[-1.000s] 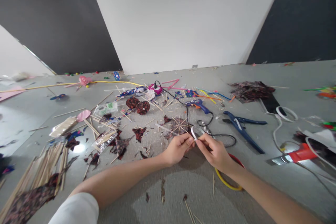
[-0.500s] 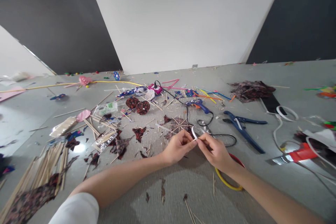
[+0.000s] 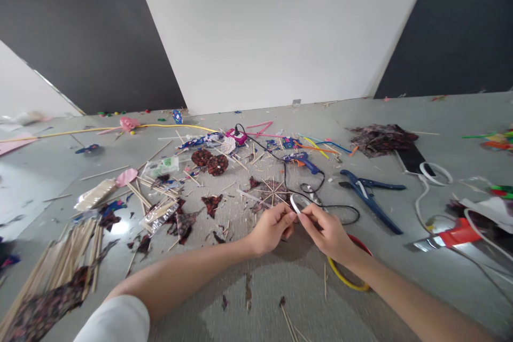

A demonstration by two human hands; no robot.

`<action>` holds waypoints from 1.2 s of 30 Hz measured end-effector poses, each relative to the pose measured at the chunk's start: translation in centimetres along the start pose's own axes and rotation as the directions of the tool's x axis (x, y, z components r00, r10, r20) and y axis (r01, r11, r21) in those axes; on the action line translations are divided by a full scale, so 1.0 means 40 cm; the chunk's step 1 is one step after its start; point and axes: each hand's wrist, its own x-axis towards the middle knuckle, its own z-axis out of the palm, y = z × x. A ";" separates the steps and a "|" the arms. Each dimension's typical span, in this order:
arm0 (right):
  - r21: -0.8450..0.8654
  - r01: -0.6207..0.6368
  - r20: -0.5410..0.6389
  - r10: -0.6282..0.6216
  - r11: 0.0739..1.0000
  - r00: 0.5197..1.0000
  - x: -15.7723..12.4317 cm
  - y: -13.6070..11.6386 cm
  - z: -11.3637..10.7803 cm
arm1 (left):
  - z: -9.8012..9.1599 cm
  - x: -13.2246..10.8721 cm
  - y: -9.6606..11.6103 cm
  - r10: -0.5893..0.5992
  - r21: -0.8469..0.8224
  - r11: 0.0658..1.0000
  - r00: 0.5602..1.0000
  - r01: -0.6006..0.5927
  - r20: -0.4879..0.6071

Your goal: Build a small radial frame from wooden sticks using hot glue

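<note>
A thin white curved strip [image 3: 294,204], ring-like in shape, is pinched between my two hands above the floor. My left hand [image 3: 270,231] is closed, its thumb and curled forefinger meeting at the strip's near edge. From the other side, my right hand [image 3: 326,231] grips the strip between thumb and fingertips. Just beyond them, thin sticks joined like wheel spokes [image 3: 273,191] lie over dark patterned fabric. A yellow and red hoop [image 3: 348,278] lies partly hidden under my right forearm.
Right of my hands lie a blue-handled cutter [image 3: 372,197], a phone [image 3: 412,159] and a red-handled tool [image 3: 457,235]. A blue glue gun [image 3: 306,161] with a black cord lies ahead. Wooden sticks [image 3: 72,256], fabric scraps [image 3: 211,204] and two round patterned pieces [image 3: 217,165] are at left.
My left fingers have curled in more tightly beside the strip. Both hands stay close together, and the right hand's grip looks the same.
</note>
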 end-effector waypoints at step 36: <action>0.006 -0.002 -0.017 0.002 1.000 1.000 0.003 -0.007 -0.005 | 0.002 0.002 0.023 -0.082 -0.104 0.991 0.997 0.082 0.013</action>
